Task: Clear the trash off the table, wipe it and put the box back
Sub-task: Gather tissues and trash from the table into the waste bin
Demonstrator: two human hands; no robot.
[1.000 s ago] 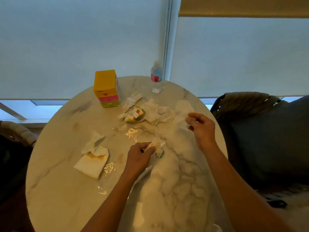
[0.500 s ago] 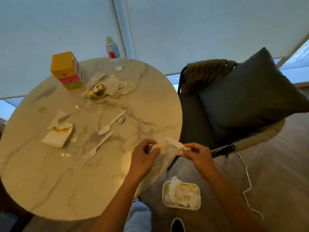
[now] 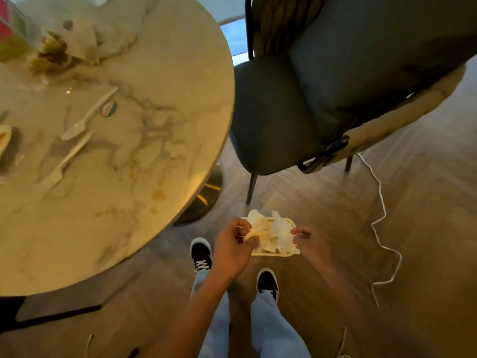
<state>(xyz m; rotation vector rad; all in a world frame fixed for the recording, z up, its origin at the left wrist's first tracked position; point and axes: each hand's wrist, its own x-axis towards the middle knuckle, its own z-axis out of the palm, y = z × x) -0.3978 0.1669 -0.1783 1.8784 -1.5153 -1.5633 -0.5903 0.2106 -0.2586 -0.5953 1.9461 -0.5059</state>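
Pinched in the left hand [image 3: 233, 244], between thumb and curled fingers, was a crumpled napkin [image 3: 254, 224], held just above a small white bin [image 3: 286, 251] that stood on the wooden floor [image 3: 426, 228] in front of the person's two dark shoes. The right hand [image 3: 308, 241] hung over the bin's right edge with its fingers loosely curled; whether that grip held a corner of paper or nothing could not be told through the blur. The bin was already full of pale crumpled paper.

By size, the round marble counter [image 3: 154, 177] filled the left of the view, stained with brown spots near its front edge. A dark cushioned chair [image 3: 322, 86] stood just beside it on the right, with a white cable [image 3: 382, 220] trailing across the floor past its legs. At the counter's far left edge a strip of the colored box [image 3: 7, 29] showed, cut off by the frame, with a heap of wrappers and napkins [image 3: 77, 40] near it. Closer in lay a white plastic spoon [image 3: 85, 120] and a white plastic fork [image 3: 64, 164], side by side and apart from the heap. A small round sticker [image 3: 109, 109] sat just beside the spoon's handle.
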